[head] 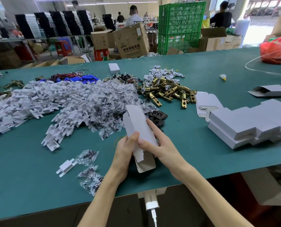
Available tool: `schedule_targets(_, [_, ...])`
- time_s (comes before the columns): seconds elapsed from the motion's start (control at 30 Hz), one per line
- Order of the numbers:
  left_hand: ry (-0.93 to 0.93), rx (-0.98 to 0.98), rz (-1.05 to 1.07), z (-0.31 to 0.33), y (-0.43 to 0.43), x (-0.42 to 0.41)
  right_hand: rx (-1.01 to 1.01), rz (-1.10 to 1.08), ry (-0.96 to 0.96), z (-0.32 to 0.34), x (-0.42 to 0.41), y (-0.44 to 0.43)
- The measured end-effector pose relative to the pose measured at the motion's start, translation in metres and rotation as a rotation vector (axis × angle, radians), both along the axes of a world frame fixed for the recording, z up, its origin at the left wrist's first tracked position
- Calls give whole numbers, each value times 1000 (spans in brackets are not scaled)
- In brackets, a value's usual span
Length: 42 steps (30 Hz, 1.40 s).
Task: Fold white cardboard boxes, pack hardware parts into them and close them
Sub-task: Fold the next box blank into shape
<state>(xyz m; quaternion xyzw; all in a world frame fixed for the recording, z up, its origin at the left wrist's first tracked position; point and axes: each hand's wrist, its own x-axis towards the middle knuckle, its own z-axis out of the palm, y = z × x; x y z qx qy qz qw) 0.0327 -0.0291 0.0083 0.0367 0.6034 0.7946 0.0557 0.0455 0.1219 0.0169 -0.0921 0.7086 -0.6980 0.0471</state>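
left hand [125, 151]: I'm seeing it gripping the lower part of the white box [136, 125], thumb lying across the front face, fingers curling behind.
right hand [161, 145]: I'm seeing it holding the same box from the right, thumb pressing the front face, fingers running up the side edge.
white box: being held tilted above the worktop [202, 71] at lower centre of the frame, far end pointing up-left; near-end flap [146, 164] hanging open; I'm not making out what is inside.
screw bags [108, 99]: lying heaped at centre, just behind the box; a few loose bags [90, 177] sitting lower left of the hands.
white plastic pieces [46, 99]: spreading in a big heap across the left; one stray piece [66, 167] lying beside the loose bags.
brass latches [167, 90]: piling up right of centre, paper tags mixing in at the back.
black plates [159, 115]: peeking out just behind the right hand's fingers.
flat blanks [205, 102]: stacking right of the latches.
closed boxes [244, 125]: stacking in rows at the right edge, touching the blanks.
blue cylinders [80, 78]: lying behind the plastic heap among red and black wires.
red bag [275, 51]: sitting at upper right on the worktop.
green crates [180, 22]: standing beyond the worktop, top centre-right.
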Motion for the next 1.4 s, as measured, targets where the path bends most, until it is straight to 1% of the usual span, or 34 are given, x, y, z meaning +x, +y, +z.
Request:
schedule_targets(0.17, [-9,9,-1,1,2,0,268,-29,89,1,4,-9])
schedule_targets(0.3, [-17,37,4,1,2,0,315,-89,103,-3,5,-13])
schedule_targets(0.53, [-31,40,71,-4,-1,-3,212,-179,130,-5,5,-10])
schedule_targets(0.63, [-32,20,72,-5,-2,-3,107,-246,65,-2,2,-9])
schedule_targets(0.7, [-20,4,67,-5,-1,-4,70,-267,64,-2,-1,-4])
schedule_targets(0.77, [-12,3,54,-5,-2,-4,-8,-268,51,-2,-1,0])
schedule_targets(0.87, [3,2,31,-8,-3,-5,-176,-266,-19,-6,-2,6])
schedule_targets(1.0, [6,-9,38,-10,-3,-5,-269,-254,-51,-11,-3,8])
schedule_targets(1.1, [-35,32,90,-9,-3,-6,-294,-196,-75,-13,-3,9])
schedule_targets(1.2, [-45,40,94,-11,-4,-8,-295,-160,-78,-14,-3,11])
schedule_targets(1.4, [-11,-20,90,-14,-5,-8,-298,-179,-43,-16,-1,10])
